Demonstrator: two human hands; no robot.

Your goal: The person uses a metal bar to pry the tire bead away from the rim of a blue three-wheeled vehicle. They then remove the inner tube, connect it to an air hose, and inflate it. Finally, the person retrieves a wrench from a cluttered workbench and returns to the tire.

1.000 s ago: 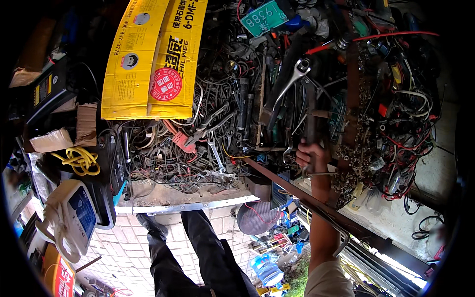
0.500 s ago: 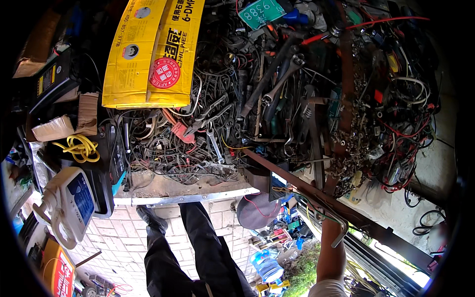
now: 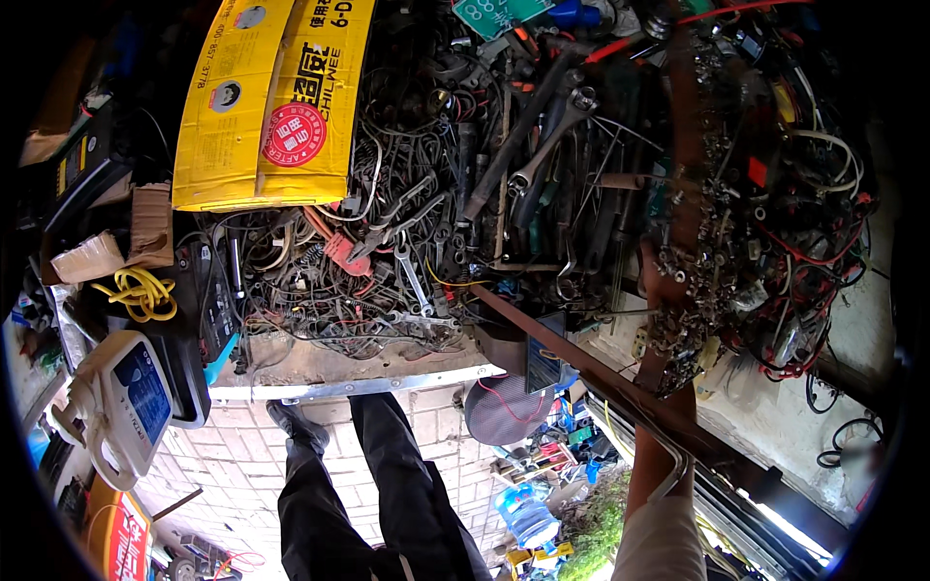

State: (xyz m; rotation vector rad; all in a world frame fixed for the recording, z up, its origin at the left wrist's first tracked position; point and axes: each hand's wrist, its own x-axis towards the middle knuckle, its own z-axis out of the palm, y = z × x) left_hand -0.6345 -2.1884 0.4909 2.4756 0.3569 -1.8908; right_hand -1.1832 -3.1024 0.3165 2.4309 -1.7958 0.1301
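My right forearm (image 3: pixel 668 426) comes up from the lower right and passes the long rusty angle bar (image 3: pixel 581 358). My right hand (image 3: pixel 663 283) is in deep shade beside a rusty upright strip (image 3: pixel 686 145) covered with nuts and bolts (image 3: pixel 693 324). Its fingers are too dark and too hidden to show what they hold, if anything. Left of the hand lie a brown-handled tool (image 3: pixel 620 181), a thin rod (image 3: pixel 617 261) and a large combination wrench (image 3: pixel 552 145). My left hand is not in view.
A yellow carton (image 3: pixel 266 107) lies over the left of the tool heap. A smaller open-ended wrench (image 3: pixel 413 276) sits among cables near red clamps (image 3: pixel 347 254). Tangled wires (image 3: pixel 814 242) fill the right. A bent metal rod (image 3: pixel 668 455) crosses my forearm. A white device (image 3: pixel 131 402) stands left.
My right arm has reached farther up, bringing the hand beside the nut-covered strip. The large dark wrench that stood upright there no longer shows. The view has shifted slightly.
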